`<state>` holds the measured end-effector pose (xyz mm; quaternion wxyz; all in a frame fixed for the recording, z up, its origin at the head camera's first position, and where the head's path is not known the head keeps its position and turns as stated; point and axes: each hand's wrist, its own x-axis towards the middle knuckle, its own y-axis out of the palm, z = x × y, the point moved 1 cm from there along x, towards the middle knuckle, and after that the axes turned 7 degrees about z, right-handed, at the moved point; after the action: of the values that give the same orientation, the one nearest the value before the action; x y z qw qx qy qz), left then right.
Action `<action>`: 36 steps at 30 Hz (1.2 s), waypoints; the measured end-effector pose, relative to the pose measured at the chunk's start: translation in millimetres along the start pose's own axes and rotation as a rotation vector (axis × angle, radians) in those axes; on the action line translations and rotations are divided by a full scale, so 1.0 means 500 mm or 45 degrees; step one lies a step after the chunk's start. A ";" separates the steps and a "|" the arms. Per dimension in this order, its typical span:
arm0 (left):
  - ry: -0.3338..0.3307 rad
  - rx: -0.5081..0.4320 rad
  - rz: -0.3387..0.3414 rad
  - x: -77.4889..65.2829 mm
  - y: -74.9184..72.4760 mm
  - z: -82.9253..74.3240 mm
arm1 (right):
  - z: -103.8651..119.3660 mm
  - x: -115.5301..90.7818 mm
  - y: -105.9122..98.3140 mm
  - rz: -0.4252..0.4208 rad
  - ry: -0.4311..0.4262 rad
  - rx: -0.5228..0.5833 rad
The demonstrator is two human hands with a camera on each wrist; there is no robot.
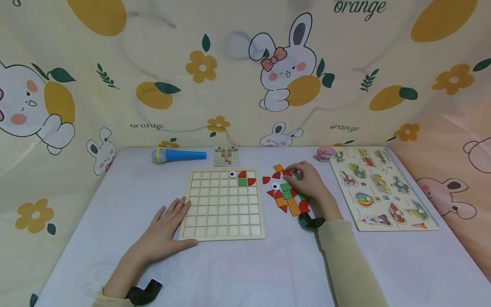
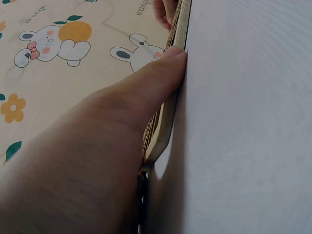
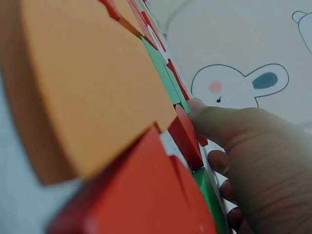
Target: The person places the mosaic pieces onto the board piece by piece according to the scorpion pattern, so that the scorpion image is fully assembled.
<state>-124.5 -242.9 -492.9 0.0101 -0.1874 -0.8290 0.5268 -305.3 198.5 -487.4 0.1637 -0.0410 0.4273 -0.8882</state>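
A wooden grid board (image 1: 222,209) lies in front of me. My left hand (image 1: 168,226) rests at its left side with straight, spread fingers, the thumb along the near edge. On the board's upper right squares sit a white eye piece (image 1: 232,174), a green square (image 1: 242,182) and two red quarter-round pieces (image 1: 251,182). To the right, my right hand (image 1: 307,181) reaches into a loose group of pieces, thumb and index finger at either side of a small red piece (image 1: 286,172). In the right wrist view an orange piece (image 3: 92,83) looms close, and the thumb (image 3: 214,122) partly hides the pieces behind it.
A small pattern card (image 1: 226,156) lies behind the board, next to a blue toy microphone (image 1: 184,155). At the right is a picture peg puzzle (image 1: 368,204), with a pink toy (image 1: 324,153) at its far left corner. A printed cloth (image 1: 230,102) hangs behind the table.
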 end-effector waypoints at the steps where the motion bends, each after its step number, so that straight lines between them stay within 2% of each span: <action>1: 0.002 0.000 -0.002 0.000 0.000 0.000 | 0.001 0.000 -0.001 -0.002 0.004 0.008; 6: 0.012 0.007 -0.016 -0.003 -0.006 -0.003 | 0.030 -0.002 -0.012 -0.055 0.065 0.068; 8: 0.011 0.004 -0.013 -0.004 -0.008 -0.005 | 0.061 -0.005 -0.016 -0.092 0.071 0.091; 11: 0.010 0.003 -0.009 -0.003 -0.008 -0.004 | 0.122 -0.011 -0.012 -0.136 0.008 0.103; 16: -0.003 0.003 0.011 -0.001 -0.004 0.001 | 0.217 -0.008 0.040 -0.121 -0.147 0.078; 21: 0.001 -0.009 0.016 0.001 0.003 0.002 | 0.279 0.010 0.112 -0.035 -0.185 0.072; 27: 0.006 -0.011 0.009 0.002 0.007 -0.001 | 0.282 0.029 0.176 0.017 -0.143 0.007; 31: -0.008 -0.002 0.011 0.001 0.005 0.001 | 0.269 0.033 0.193 -0.023 -0.143 0.013; 36: -0.012 -0.008 0.020 0.003 0.003 0.005 | 0.256 0.038 0.204 -0.078 -0.220 0.045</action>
<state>-125.8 -244.1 -495.3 0.0016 -0.1914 -0.8291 0.5252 -270.0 37.9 -486.7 0.1735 -0.1274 0.3943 -0.8934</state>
